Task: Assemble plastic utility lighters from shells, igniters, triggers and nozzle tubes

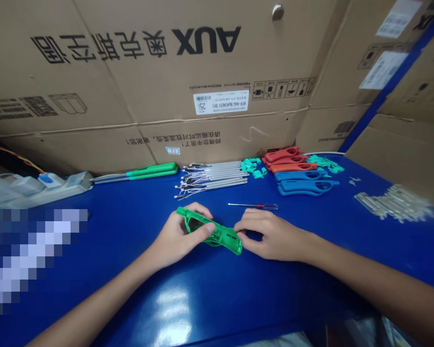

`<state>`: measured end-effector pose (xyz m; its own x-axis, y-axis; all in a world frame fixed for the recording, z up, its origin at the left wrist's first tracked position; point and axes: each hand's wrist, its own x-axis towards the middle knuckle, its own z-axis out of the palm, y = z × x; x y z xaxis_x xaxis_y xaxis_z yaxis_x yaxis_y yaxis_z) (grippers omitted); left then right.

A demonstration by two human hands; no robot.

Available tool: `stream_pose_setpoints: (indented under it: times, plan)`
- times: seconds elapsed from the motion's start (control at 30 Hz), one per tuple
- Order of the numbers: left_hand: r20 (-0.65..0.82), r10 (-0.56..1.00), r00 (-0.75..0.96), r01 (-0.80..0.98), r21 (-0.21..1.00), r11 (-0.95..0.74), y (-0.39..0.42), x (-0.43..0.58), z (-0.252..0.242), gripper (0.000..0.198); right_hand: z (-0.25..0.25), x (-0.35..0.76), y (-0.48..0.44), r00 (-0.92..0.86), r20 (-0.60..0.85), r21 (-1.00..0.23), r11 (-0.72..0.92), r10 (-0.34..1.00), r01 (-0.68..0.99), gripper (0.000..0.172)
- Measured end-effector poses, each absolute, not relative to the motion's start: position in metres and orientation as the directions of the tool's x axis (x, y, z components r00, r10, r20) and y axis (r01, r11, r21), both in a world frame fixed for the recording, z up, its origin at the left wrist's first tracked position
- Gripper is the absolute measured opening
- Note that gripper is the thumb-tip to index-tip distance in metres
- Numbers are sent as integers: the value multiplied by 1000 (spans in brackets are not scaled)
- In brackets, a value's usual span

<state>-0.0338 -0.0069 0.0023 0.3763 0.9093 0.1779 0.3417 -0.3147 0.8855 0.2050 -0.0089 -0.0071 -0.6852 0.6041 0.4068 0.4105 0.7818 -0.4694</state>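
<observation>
The green shell (pixel 232 239) is to be supported firmly by the left hand (pixel 176 239), with its open side kept facing up so that the inner ribs and slots stay accessible. Pressure from the thumb should be kept light, as a thin-walled moulding of this kind could probably be flexed or tipped by a hard squeeze. Fine handling at the wide end is best done with the fingertips of the right hand (pixel 273 234), square to the rim, so that the shell is not twisted out of the supporting grip.

The left hand is closed around the shell: the thumb is laid across the open side and the fingers are wrapped behind it. The shell is held above the table (pixel 137 294), between the two hands, with its narrow end at the left hand and its wide end at the right. The thumb and forefinger of the right hand are brought close together at the wide end; whether a small part is pinched there cannot be told.

A screwdriver (pixel 268 206) is placed just beyond the right hand. Metal rods with wires (pixel 224 175) are laid farther out, beyond the left hand.
</observation>
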Motion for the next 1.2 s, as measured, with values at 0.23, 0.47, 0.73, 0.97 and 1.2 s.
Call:
stream_pose_setpoints:
  times: [0.23,0.47,0.73,0.97,1.2]
  plan:
    - [200,811,550,433,762,-481,-1,-44,-3,39,-4,207,-9,-714,350,-456,776,607,435,15]
    - [165,753,637,631,450,-632,10,-58,-3,31,-5,211,-4,-624,369,-408,724,688,557,22]
    - [176,835,521,840,66,-539,24,-80,1,28,-7,212,-3,-658,306,-457,712,688,533,24]
    - [91,950,297,951,-118,-286,19,-74,13,23,-6,211,-4,-654,287,-475,697,700,537,20]
    - [64,984,164,970,-194,-148,19,-76,17,23,-5,211,-4,-636,265,-480,671,725,565,19]
